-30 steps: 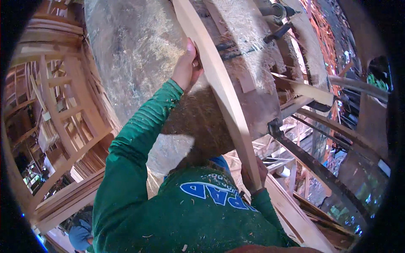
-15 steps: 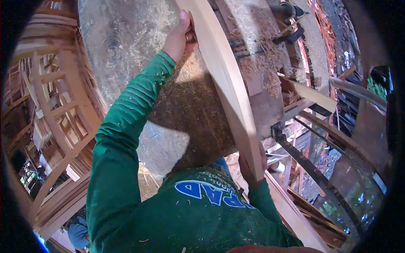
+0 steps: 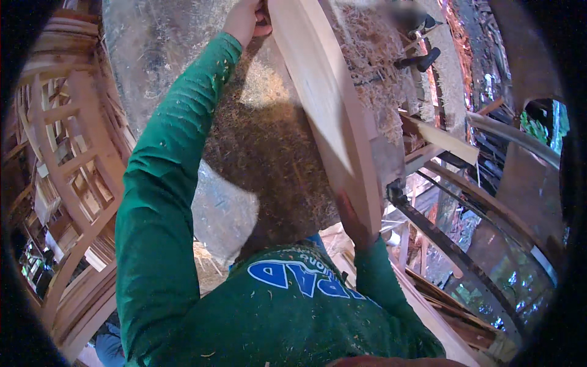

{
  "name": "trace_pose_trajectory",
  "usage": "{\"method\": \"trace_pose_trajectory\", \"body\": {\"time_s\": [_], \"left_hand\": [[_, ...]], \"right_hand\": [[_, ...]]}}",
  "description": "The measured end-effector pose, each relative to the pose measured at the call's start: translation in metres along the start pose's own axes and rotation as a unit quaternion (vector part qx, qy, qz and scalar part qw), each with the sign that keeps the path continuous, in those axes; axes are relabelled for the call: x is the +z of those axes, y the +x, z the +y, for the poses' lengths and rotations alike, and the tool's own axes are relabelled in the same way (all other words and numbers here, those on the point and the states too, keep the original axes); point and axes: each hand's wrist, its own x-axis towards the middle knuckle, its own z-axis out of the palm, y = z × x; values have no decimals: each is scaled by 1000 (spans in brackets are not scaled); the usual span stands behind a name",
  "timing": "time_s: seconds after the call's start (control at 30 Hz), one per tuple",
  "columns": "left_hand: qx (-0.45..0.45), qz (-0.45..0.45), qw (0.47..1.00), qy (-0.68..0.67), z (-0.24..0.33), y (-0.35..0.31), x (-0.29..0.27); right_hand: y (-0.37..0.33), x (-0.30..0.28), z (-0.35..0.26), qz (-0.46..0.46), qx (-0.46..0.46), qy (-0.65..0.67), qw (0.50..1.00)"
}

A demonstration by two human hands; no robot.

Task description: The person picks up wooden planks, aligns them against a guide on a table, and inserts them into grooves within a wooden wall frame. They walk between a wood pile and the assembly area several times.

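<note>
A long pale wooden board (image 3: 324, 92) runs from the top of the view down toward my body, over a dusty worktable (image 3: 263, 165). Its wide face and right edge both show. At the far part, my left hand (image 3: 247, 23) is closed against the board's left side with the fingers curled; the top of this hand is cut off by the frame. My right hand (image 3: 356, 221) grips the near end, partly hidden behind the wood.
Wood shavings (image 3: 382, 67) heap along the table's right side, near a dark handle-like part (image 3: 422, 60). A dark metal bar (image 3: 452, 251) slants down at right. Wooden frames (image 3: 79, 159) and stacked planks stand at left. Someone in blue-grey clothing (image 3: 110, 345) appears at lower left.
The board has tilted, so more of its wide left face shows. My left hand has shifted farther up and left; my right hand has risen slightly with the near end.
</note>
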Motion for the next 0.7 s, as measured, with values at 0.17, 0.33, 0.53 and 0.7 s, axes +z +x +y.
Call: {"method": "trace_pose_trajectory", "body": {"time_s": [0.17,0.33,0.53,0.7], "left_hand": [[17,59,997,45,-5,34,-24],[2,51,994,92,-45,0,-19],[-69,0,994,81,-69,-118,29],[-75,-29,993,85,-68,-151,43]], "right_hand": [[30,12,-5,25,-104,3,994],[52,24,-8,52,-152,-14,987],[67,39,-5,-3,-80,-16,997],[76,55,-5,27,-37,152,987]]}}
